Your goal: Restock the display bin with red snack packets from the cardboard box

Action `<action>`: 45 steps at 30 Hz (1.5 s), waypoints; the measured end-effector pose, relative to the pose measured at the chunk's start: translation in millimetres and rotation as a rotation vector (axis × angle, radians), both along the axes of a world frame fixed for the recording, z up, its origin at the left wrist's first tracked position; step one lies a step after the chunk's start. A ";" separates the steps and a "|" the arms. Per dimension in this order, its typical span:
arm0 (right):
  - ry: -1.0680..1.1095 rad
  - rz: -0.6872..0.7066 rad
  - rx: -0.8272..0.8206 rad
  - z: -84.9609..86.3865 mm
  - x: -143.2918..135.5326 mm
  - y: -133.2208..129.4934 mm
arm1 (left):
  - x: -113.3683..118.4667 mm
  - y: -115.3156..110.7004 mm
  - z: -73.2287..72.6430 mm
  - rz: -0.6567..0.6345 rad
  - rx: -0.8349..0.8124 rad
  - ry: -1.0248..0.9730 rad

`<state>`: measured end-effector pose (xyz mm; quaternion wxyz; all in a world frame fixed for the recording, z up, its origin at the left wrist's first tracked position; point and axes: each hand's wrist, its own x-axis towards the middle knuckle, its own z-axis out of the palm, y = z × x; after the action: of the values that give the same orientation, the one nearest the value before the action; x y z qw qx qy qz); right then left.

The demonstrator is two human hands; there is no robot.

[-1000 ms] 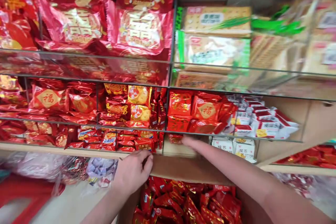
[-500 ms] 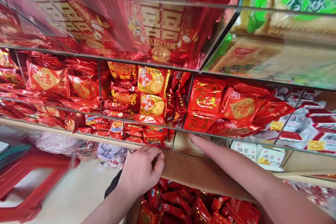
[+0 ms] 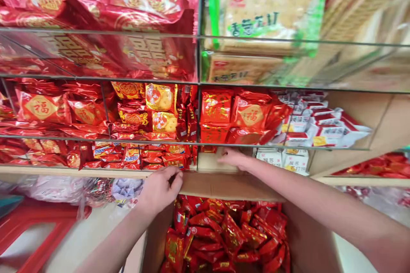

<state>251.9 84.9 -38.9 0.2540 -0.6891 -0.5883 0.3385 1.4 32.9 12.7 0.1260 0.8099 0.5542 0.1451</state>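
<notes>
While both arms reached up to the shelf (image 3: 80,171), red packets (image 3: 96,115) crowded the glass-fronted bins to the left, and green-edged cracker packs (image 3: 265,21) filled the bins above on the right. A glass front (image 3: 288,147) crossed just above the right hand (image 3: 232,158), and white boxes (image 3: 294,162) stood just beside that hand on its right. Below the shelf an open carton (image 3: 224,185) held a heap of red sweets (image 3: 230,234), its flap pressed up against the shelf edge. A red stool (image 3: 35,226) stood low on the left. The left hand (image 3: 160,187) lay on the shelf edge at the carton's corner, fingers curled loosely over the edge, touching a small red pack (image 3: 174,162) in the bin above; whether it gripped anything could not be told. The right hand lay flat and open in the bare slot under the glass, holding nothing, a red pack (image 3: 208,149) just beside its fingertips. Compared with half a second before, the view had pulled back and the carton's sweets showed more fully, while both hands kept their places.
</notes>
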 end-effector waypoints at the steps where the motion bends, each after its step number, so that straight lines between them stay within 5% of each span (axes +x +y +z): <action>1: -0.009 0.041 -0.007 13.1 5.5 -14.6 | -0.8 0.7 0.4 -0.011 0.016 0.000; 6: 0.004 0.169 0.336 67.4 26.5 -123.9 | -2.5 -22.3 0.6 -0.187 0.417 -0.067; 8: 0.020 0.136 0.471 65.6 30.5 -172.0 | 4.8 -43.7 -8.4 -0.468 0.548 -0.083; 10: 0.026 0.073 0.479 48.1 32.0 -211.9 | 19.0 -62.7 -26.8 -0.757 0.445 -0.095; 12: 0.042 -0.002 0.390 22.8 32.2 -240.0 | 37.7 -71.4 -51.5 -0.672 0.215 -0.108; 15: 0.101 -0.076 0.232 -9.5 33.5 -263.0 | 65.9 -61.7 -86.2 -0.212 -0.060 -0.230; 17: 0.141 -0.091 0.174 -20.9 35.6 -270.0 | 79.7 -48.3 -100.2 -0.043 -0.149 -0.245; 21: 0.182 -0.078 0.118 -28.3 37.5 -274.3 | 86.5 -35.3 -103.6 0.030 -0.223 -0.285; 26: 0.294 -0.090 0.040 -30.1 25.8 -264.3 | 73.5 -55.5 -78.6 -0.036 -0.247 -0.433; 31: 0.608 -0.152 0.113 -14.7 7.0 -235.7 | 82.3 -79.4 -48.9 0.035 -0.415 -0.863; 38: 0.841 -0.288 0.168 -1.7 -6.7 -217.0 | 112.4 -120.1 -43.9 0.025 -0.680 -1.110; 42: 0.963 -0.388 0.105 -3.6 -2.0 -226.2 | 108.6 -134.6 -40.9 -0.110 -0.875 -1.046; 45: 0.864 -0.182 0.046 7.2 9.9 -230.8 | 100.4 -130.5 -28.3 -0.179 -0.848 -0.832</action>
<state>261.7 -145.9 -31.6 0.5209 -0.5273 -0.3724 0.5586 101.9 -97.6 -15.6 0.6563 0.6077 0.3974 0.2051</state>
